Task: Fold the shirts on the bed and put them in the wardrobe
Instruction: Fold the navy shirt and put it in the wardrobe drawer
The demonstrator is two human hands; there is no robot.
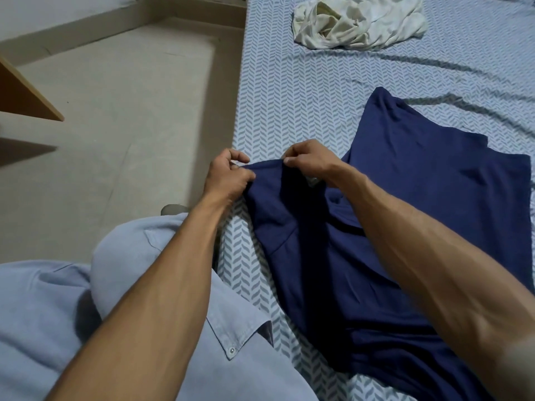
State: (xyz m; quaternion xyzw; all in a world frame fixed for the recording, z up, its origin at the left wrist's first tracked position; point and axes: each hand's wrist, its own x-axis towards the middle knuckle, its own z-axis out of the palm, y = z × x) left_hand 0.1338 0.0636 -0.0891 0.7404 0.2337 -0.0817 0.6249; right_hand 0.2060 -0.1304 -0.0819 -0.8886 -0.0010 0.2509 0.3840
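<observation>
I pinched one edge of the navy shirt with my left hand and right hand, lifting it off the bed to square a fold; the white shirt lay crumpled beyond.

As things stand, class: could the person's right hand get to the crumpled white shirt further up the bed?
Probably not yet. The right hand pinches the navy shirt together with the left hand. The white shirt lies apart, far up the bedsheet. Nothing blocks the way, but it looks like a long stretch.
</observation>
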